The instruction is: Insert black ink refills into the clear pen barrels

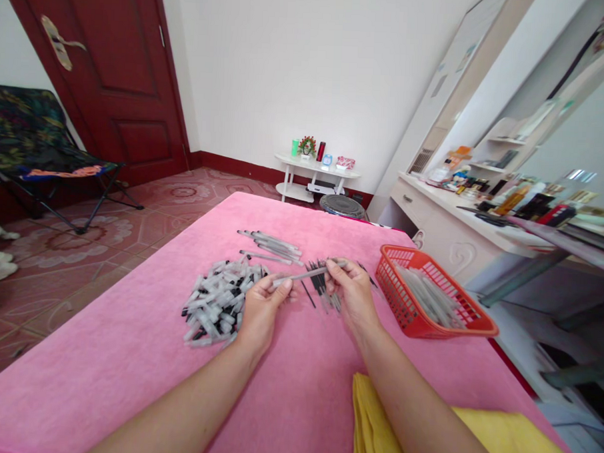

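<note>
A slim grey ballpoint pen (307, 275) is held up over the pink tablecloth (295, 386), spanning the space between the two hands and slanting slightly upward to the right; the left hand (267, 302) pinches its near-left end between thumb and fingers; the right hand (352, 289) grips the other end in a narrow pinch, its fingers curled; just beside the left hand lies a heap of translucent and black pen caps (221, 306); dark, thin ink refills (318, 280) lie spread beneath and beside the right hand; beyond the caps rests a loose row of capped-looking pens (271, 244), roughly parallel; to the right stands an orange-red plastic basket (403, 304) with clear pen barrels (429, 295) lying inside; a folded yellow cloth (378, 423) lies partly under the right forearm; past the table's far edge are a round stool (341, 205) and a low white table (317, 164); a dark-red door (114, 45) stands at far left, a folding chair (50, 135) near it.
</note>
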A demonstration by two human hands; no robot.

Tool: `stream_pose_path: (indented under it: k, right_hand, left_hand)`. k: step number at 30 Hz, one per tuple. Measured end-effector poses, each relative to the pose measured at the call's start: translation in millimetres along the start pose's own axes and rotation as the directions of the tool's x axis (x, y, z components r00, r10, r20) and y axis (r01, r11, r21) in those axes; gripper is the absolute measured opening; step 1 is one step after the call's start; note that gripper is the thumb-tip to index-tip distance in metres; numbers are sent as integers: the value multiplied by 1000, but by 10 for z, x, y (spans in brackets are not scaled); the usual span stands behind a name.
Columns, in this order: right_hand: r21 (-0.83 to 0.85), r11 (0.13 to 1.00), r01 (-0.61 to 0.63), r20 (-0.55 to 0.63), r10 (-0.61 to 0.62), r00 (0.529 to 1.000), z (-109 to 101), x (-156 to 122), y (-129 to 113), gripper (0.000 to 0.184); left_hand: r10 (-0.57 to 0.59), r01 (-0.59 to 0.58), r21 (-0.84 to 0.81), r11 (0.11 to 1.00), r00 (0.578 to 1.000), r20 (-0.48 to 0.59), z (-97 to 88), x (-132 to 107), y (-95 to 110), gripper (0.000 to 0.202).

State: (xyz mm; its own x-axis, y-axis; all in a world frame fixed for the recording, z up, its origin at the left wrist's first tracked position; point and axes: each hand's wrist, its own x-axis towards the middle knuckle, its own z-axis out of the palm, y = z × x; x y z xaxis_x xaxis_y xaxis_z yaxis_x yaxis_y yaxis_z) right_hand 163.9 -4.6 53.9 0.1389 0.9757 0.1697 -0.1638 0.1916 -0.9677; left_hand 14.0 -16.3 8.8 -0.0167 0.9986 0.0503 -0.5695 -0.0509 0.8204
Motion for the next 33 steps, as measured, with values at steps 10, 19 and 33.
stream_pose_path:
  k: [10, 19, 33]
  right_hand:
    - [-331, 890, -313, 531, 450, 718, -22, -96, 131, 36]
    - [-680, 731, -47, 460, 476, 749, -471, 89, -166, 20]
    - [-992, 115, 45, 41, -41, 998, -475, 117, -317, 19]
  left_hand:
    - [154, -150, 203, 968, 988, -3, -32, 4, 70, 27]
    - [233, -253, -30, 967, 926, -296, -153, 200, 188, 26]
    - [42, -46, 167, 985, 999, 31, -26, 35, 111, 29]
